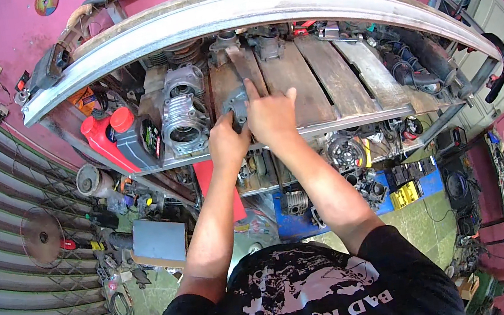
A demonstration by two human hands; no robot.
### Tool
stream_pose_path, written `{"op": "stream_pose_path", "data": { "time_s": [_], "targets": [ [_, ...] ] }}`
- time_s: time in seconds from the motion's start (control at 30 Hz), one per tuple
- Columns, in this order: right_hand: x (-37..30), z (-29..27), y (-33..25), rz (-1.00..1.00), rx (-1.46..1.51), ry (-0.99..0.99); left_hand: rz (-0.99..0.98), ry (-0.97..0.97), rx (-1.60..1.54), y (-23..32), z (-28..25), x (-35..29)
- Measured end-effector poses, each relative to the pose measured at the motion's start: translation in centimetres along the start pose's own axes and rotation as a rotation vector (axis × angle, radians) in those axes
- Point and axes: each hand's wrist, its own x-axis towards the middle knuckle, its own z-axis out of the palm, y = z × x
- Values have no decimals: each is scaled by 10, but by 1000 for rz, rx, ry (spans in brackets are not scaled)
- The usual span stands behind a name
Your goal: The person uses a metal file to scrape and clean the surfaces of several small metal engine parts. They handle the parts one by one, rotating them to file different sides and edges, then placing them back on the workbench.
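1. Both arms reach forward from the body, forearms angling inward so that the hands meet over the shelf [298, 94].
2. Left hand [229, 144]: fingers bent, pinching the near end of a grey part [235, 102] between thumb and fingers.
3. Right hand [273, 114]: just beside the left, back of hand uppermost; one finger stretched forward along the part's right side, another digit sticking out rightward. Cannot tell whether it grips anything.
4. Grey part: above the planks, left of the right hand; cannot tell whether it touches wood.
5. Two cylinders [184, 112] stand left of the hands; bottles [130, 137] farther left.
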Motion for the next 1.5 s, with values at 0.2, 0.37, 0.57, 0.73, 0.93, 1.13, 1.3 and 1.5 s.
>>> {"op": "stream_pose_path", "data": {
  "time_s": [0.2,0.37,0.57,0.73,0.93,1.13,1.3,1.5],
  "targets": [
    [-94,-16,-15,-90,-73,144,-88,-73,-9,-1,-4,3],
    [-131,-107,0,-36,-84,-193,-35,-62,-64,-1,-2,0],
    [-75,-157,23,-63,24,-270,-16,-65,-70,4,-7,1],
    [-20,-123,15,2,15,-335,5,-34,-57,-8,-1,1],
    [-13,-16,14,210,92,-154,12,-45,-36,-3,-1,-1],
    [-91,13,9,10,91,226,-1,-74,-25,-2,-4,-1],
    [-123,-48,10,-60,35,91,12,-39,-68,-5,-3,-3],
    [-103,-141,10,-81,62,-159,-45,-176,-140,-16,-8,-3]
  ]
}}
